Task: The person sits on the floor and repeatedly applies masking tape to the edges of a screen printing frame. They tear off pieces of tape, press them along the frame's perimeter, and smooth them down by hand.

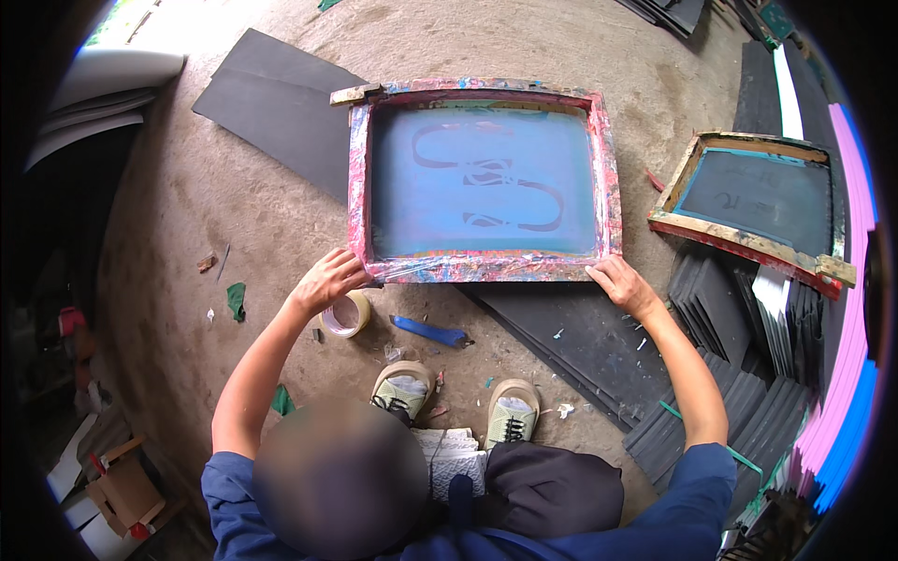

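A silkscreen frame (486, 268) with paint-smeared wooden rails lies across dark foam sheets (571, 323). Its blue mesh (402, 206) carries darker looped outlines. My left hand (333, 280) is closed on the frame's near left corner, fingertips on the rail. At the near right corner, my right hand (625, 286) pinches the rail between thumb and fingers. A small wooden block (355, 94) sticks out at the far left corner. Close to my left hand, a roll of tape (361, 304) rests on the floor, with a blue tool (426, 329) to its right.
To the right, a smaller screen frame (739, 245) leans over stacked dark sheets (720, 299). Pink sheets (847, 252) and blue sheets (851, 435) line the right edge. A cardboard box (129, 496) stands at lower left. Green scraps (236, 301) litter the concrete floor (178, 224).
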The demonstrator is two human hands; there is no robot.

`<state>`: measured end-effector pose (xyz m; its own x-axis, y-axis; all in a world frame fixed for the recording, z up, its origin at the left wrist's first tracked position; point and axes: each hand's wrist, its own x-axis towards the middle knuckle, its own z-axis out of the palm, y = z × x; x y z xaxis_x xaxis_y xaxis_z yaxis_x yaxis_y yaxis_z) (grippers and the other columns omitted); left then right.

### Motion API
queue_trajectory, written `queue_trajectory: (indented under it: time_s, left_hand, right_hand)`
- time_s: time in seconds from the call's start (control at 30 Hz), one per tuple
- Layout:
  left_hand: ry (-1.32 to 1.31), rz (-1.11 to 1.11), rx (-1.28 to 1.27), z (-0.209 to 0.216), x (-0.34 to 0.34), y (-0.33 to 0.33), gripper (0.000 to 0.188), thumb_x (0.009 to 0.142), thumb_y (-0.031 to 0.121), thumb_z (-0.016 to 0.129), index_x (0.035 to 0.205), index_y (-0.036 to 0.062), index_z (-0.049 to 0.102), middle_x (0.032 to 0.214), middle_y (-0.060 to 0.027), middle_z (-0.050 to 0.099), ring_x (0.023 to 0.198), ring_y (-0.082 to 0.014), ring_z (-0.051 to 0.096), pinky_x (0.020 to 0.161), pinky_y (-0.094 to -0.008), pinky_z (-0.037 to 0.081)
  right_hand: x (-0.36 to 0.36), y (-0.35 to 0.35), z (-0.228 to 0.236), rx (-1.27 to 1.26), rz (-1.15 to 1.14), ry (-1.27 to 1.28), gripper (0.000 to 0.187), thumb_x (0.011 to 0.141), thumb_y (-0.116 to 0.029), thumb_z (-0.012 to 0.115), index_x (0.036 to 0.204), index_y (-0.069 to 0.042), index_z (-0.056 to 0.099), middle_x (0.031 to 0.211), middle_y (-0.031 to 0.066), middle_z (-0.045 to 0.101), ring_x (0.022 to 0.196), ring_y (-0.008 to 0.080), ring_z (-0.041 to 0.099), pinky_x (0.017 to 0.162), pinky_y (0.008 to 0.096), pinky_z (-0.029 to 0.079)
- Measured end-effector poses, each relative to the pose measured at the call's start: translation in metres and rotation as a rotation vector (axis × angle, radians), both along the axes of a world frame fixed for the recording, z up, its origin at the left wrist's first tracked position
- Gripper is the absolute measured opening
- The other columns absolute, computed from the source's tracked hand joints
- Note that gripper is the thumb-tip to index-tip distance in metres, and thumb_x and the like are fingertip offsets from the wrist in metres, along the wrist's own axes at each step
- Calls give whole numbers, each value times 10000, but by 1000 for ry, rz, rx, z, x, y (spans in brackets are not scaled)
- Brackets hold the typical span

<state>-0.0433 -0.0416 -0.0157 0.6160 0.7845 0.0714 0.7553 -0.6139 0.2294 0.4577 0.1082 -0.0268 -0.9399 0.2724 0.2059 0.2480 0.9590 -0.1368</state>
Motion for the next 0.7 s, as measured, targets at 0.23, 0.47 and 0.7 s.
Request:
queue_trajectory:
  time_s: [0.23,0.47,0.7]
  left_hand:
    - [146,6,91,4,-7,-29,411,754,116,562,1164,99,570,964,-37,533,944,-189,533,878,-344,430]
    - [-127,421,109,4,59,-24,484,666,124,636,1139,85,543,1168,-107,465,1154,-260,428,1031,-429,299]
    - [-17,555,-96,-27,155,-13,809,783,288,584,1394,-43,168,1463,-185,181,1377,-289,133,1114,-443,104]
  right_hand:
    - [9,-25,8,50,-126,-61,432,691,4,560,1122,30,541,1036,98,535,1003,245,537,864,348,477]
    - [-62,-57,14,-55,-593,153,437,772,2,492,1207,40,477,1227,148,491,1202,283,425,1033,384,343]
    - [-195,-100,-30,-222,-357,-44,686,886,-342,482,1395,24,202,1468,147,204,1373,253,157,1124,379,128]
